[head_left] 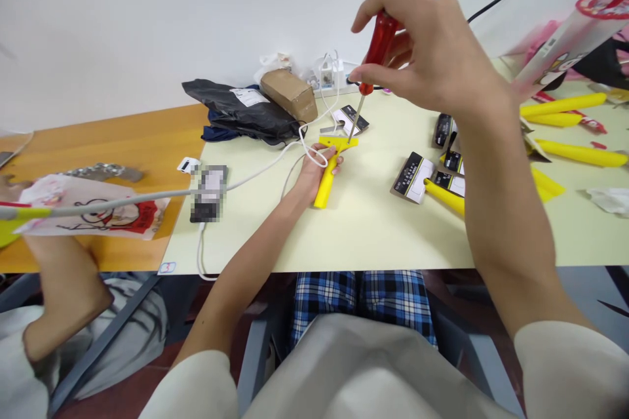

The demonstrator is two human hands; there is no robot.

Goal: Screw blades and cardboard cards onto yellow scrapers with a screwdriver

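Note:
My left hand (317, 170) is closed around a yellow plastic scraper (323, 193), whose wide T-shaped head points away from me. In my right hand (417, 52), raised above it, the fingers are curled round the red handle of a screwdriver (381, 45). The screwdriver's metal shaft slants down, and its tip meets the right side of the scraper's head. Just beyond the head lie a grey metal strip and a black-and-white card (351, 119). A white cable (314, 158) loops over my left hand.
More yellow scrapers (582, 152) and printed cards (413, 176) lie at the right, beside a tall white cup (565, 45). Behind are a black plastic bag (240, 111), a cardboard box (289, 94) and a power strip. A power adapter (209, 193) sits left, near another person's arm (63, 268).

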